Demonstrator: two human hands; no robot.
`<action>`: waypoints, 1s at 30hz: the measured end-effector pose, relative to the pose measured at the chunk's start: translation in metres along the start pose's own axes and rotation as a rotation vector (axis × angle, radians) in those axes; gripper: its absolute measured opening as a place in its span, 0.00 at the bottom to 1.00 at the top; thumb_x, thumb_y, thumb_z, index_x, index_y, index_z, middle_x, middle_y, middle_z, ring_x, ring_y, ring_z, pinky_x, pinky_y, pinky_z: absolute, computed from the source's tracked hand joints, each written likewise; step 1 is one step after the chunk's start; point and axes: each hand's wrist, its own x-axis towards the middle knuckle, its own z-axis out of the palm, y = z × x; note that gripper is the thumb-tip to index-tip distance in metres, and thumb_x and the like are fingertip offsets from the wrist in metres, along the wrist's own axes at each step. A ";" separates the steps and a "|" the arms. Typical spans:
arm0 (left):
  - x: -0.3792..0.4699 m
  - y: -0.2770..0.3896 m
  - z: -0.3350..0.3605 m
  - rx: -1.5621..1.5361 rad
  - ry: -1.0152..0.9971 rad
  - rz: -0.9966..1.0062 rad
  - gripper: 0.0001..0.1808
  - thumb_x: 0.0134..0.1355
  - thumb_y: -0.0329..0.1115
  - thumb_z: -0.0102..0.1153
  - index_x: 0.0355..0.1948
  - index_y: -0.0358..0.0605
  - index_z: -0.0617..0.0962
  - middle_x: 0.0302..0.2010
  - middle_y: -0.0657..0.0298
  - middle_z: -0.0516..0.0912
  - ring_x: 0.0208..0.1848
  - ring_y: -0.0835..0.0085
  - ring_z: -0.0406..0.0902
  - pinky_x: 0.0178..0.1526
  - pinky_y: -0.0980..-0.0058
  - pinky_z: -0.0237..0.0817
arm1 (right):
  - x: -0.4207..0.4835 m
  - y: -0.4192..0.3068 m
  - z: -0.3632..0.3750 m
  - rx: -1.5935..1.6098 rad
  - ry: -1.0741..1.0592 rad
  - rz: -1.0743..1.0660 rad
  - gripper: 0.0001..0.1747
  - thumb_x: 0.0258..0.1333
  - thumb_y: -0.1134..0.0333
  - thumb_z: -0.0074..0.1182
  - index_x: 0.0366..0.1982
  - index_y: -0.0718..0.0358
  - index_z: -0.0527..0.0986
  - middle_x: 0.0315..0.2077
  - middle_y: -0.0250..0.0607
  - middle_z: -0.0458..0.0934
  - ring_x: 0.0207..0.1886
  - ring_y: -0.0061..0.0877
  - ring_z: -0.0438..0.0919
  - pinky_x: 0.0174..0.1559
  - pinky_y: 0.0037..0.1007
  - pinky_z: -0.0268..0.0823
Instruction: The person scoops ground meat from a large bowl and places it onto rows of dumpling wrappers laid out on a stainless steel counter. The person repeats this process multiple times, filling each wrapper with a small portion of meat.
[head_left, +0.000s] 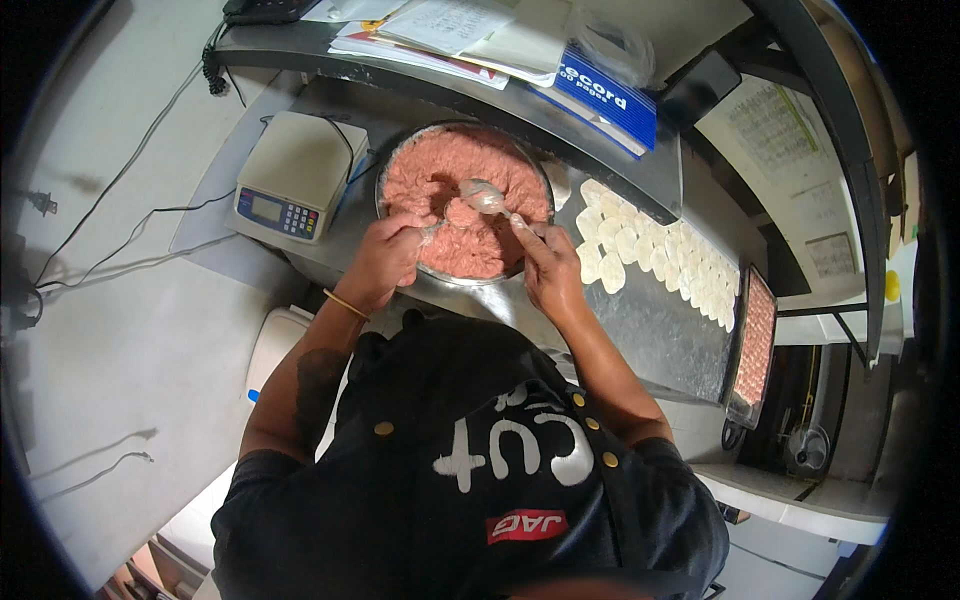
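A round metal bowl (381, 161) full of pink minced meat (469, 150) stands before me. My left hand (394, 255) reaches over its near left rim and grips a thin handle. At the far end of that utensil, probably a spoon, a lump of minced meat (460, 214) sits just above the mass. My right hand (551, 262) holds a metal spoon (484, 195), its bowl smeared and close beside the lump. To the right, overlapping rows of pale round dough wrappers (649, 244) lie on the steel worktop (637, 330).
A digital scale (296, 169) stands left of the bowl. Above the worktop's back, a shelf (307, 56) carries papers (450, 30) and a blue record book (600, 101). A tray (731, 360) with rows of pink meat portions (756, 337) lies at the right end. Cables (135, 161) run along the left wall.
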 end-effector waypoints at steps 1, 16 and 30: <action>0.001 0.000 0.000 -0.002 0.001 -0.002 0.05 0.74 0.28 0.49 0.42 0.43 0.78 0.20 0.78 0.61 0.18 0.90 0.55 0.20 0.82 0.49 | 0.002 0.001 0.000 -0.016 -0.044 -0.030 0.36 0.51 0.84 0.58 0.63 0.54 0.81 0.45 0.51 0.82 0.45 0.47 0.80 0.50 0.41 0.76; 0.041 0.003 0.022 1.186 0.079 0.556 0.12 0.68 0.31 0.52 0.45 0.33 0.81 0.37 0.38 0.84 0.42 0.42 0.85 0.48 0.52 0.73 | 0.025 -0.034 0.015 0.171 0.000 0.242 0.24 0.56 0.81 0.55 0.55 0.63 0.84 0.31 0.56 0.80 0.37 0.50 0.83 0.44 0.42 0.75; 0.045 0.005 0.017 1.196 0.146 0.691 0.14 0.66 0.33 0.56 0.47 0.34 0.82 0.39 0.34 0.84 0.46 0.36 0.83 0.49 0.47 0.74 | 0.005 -0.041 -0.024 0.106 -0.038 0.281 0.21 0.56 0.82 0.56 0.52 0.66 0.84 0.30 0.58 0.79 0.33 0.50 0.80 0.38 0.43 0.72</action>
